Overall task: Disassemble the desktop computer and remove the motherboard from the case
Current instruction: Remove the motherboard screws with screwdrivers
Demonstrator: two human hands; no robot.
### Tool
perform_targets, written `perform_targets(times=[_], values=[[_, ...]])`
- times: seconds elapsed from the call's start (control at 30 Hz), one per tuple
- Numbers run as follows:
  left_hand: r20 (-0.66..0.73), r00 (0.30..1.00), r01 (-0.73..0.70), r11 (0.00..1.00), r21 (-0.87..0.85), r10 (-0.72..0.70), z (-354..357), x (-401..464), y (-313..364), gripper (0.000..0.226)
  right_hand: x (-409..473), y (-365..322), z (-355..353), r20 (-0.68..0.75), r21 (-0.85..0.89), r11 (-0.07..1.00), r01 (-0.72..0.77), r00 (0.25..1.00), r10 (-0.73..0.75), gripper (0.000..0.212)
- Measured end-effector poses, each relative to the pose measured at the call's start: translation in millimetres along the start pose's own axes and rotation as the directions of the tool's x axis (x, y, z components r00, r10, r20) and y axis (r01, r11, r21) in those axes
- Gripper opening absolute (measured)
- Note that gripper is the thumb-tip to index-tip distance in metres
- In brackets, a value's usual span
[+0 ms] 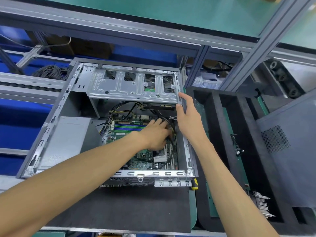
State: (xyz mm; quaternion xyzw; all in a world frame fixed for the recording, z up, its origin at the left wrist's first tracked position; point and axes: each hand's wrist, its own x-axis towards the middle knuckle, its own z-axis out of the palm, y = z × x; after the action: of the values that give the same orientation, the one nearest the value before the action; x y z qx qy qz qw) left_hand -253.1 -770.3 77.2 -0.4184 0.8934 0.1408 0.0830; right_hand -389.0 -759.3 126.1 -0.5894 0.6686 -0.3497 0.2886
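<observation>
The open grey computer case [56, 115] lies on its side on a dark mat. Its green motherboard [143, 158] sits in the bottom, with blue memory slots and black cables across it. A silver drive cage [133, 86] is tilted up over the far end. My left hand [157, 134] reaches down inside the case, its fingers curled among the black cables at the board's right side. What the fingertips hold is hidden. My right hand [187, 112] grips the cage's right corner at the case wall, thumb under, fingers along the edge.
A grey power supply [68, 139] fills the case's left side. A yellow-and-black screwdriver handle [195, 184] lies at the case's near right corner. Black foam trays [227, 151] and a removed perforated side panel [290, 151] stand to the right. An aluminium shelf frame runs overhead.
</observation>
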Motion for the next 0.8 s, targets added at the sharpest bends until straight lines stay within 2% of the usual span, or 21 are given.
perform_targets(times=[0.1, 0.2, 0.27, 0.37, 0.43, 0.5, 0.53, 0.6, 0.67, 0.7, 0.8], values=[[-0.054, 0.998, 0.005, 0.991, -0.132, -0.012, -6, -2, -5, 0.019, -1, 0, -1, 0.003, 0.005, 1.000, -0.001, 1.000, 0.001, 0.039], [-0.066, 0.997, 0.014, 0.966, -0.257, -0.032, -12, -8, -12, 0.019, -1, 0, -1, 0.005, 0.005, 1.000, -0.003, 1.000, 0.003, 0.039], [-0.081, 0.997, -0.012, 0.968, -0.251, -0.008, -14, -12, -16, 0.034, -1, 0, -1, 0.007, 0.008, 1.000, -0.004, 1.000, 0.004, 0.038], [-0.241, 0.969, -0.076, 0.994, -0.084, 0.054, -13, -14, -11, 0.075, -1, 0, 0, 0.010, 0.018, 1.000, -0.008, 1.000, 0.008, 0.038], [-0.284, 0.957, -0.063, 0.998, -0.018, 0.056, -12, -11, -5, 0.081, 0, 0, 1, 0.006, 0.017, 1.000, -0.014, 1.000, 0.014, 0.038], [-0.220, 0.976, 0.006, 1.000, 0.016, -0.003, -9, -7, -6, 0.072, 0, 0, 1, 0.000, 0.010, 1.000, -0.015, 1.000, 0.015, 0.039], [-0.177, 0.984, 0.033, 0.999, -0.003, -0.033, -8, -6, -7, 0.060, 0, 0, 1, -0.002, 0.008, 1.000, -0.016, 1.000, 0.016, 0.039], [-0.130, 0.990, 0.043, 0.993, -0.108, -0.057, -8, -6, -12, 0.033, 0, 0, 0, -0.002, 0.003, 1.000, -0.021, 1.000, 0.021, 0.039], [-0.117, 0.992, 0.010, 0.968, -0.249, -0.041, -9, -9, -17, 0.016, 0, 0, 0, -0.002, -0.004, 1.000, -0.022, 1.000, 0.022, 0.038], [-0.114, 0.993, -0.004, 0.942, -0.335, -0.036, -11, -12, -20, 0.013, -1, -1, 0, -0.005, -0.008, 1.000, -0.019, 1.000, 0.019, 0.038], [-0.110, 0.993, -0.032, 0.859, -0.511, -0.029, -21, -17, -31, 0.032, -1, -2, 0, -0.019, -0.016, 1.000, -0.012, 1.000, 0.012, 0.039]])
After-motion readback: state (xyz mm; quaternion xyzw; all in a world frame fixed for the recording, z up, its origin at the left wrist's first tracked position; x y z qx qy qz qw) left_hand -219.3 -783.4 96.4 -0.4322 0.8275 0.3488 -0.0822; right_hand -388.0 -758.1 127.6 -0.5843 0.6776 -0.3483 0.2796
